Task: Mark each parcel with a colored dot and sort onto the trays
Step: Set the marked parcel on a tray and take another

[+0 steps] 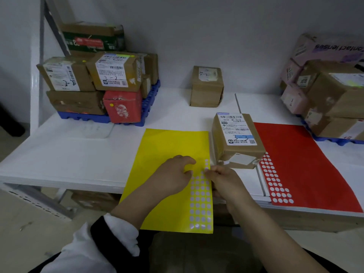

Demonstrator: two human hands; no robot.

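My left hand (173, 175) rests on the yellow dot sheet (173, 146) at the counter's (69, 154) near edge, fingers bent; whether they pinch anything I cannot tell. My right hand (224, 181) pinches the sheet's right edge, a brown parcel (236, 138) standing just beyond it.

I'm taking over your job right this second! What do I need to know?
The left hand rests on the yellow sheet, fingers bent at its dots; whether one is peeled, I cannot tell.
The right hand pinches that sheet's edge.
The red sheet lies to the right.
Done: boxes are stacked on the left tray and the right tray.
Left: the front box and the back box sit on the table, unsorted.
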